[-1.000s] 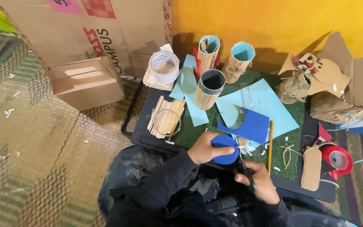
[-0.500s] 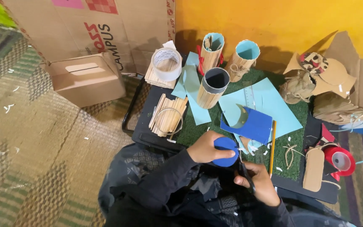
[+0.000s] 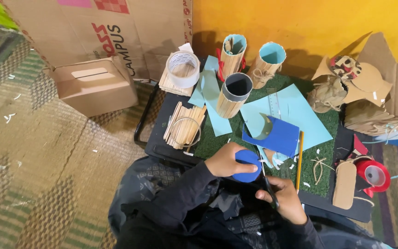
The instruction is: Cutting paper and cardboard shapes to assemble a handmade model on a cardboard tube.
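Note:
My left hand (image 3: 224,160) holds a round piece of dark blue paper (image 3: 248,166) just above my lap. My right hand (image 3: 285,197) grips black scissors (image 3: 268,184) whose blades point up at the blue piece's right edge. Just beyond them on the green mat (image 3: 213,143) lies a dark blue sheet (image 3: 277,136) with a round hole cut in it, on top of light blue paper (image 3: 295,113).
Three stick-covered cups (image 3: 233,94) (image 3: 233,53) (image 3: 268,60) stand on the mat. A bundle of flat wooden sticks (image 3: 183,127), a white tape roll (image 3: 183,69), a pencil (image 3: 299,157), a red tape dispenser (image 3: 371,174), cardboard boxes (image 3: 95,85) and cardboard scraps (image 3: 369,92) lie around.
The view has shifted slightly; my hands stay together on the blue round piece, with the scissors working at its right edge.

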